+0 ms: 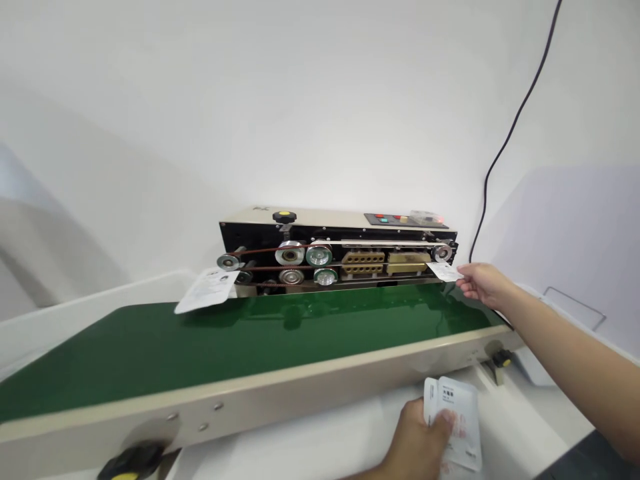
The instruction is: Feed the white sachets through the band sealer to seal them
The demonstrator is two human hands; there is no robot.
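Presently, a white pouch (444,272) is at the right end of the band sealer (315,217), its right edge pinched between the fingers of the right hand (483,283). The left hand (419,435), at the near side, holds several printed packets (466,407), thumb pressed across the top one. A second pouch (206,291) projects from the sealer's left end, tilted over the green conveyor belt (280,347). Far right, a black cable (511,127) runs down the white wall (310,100).
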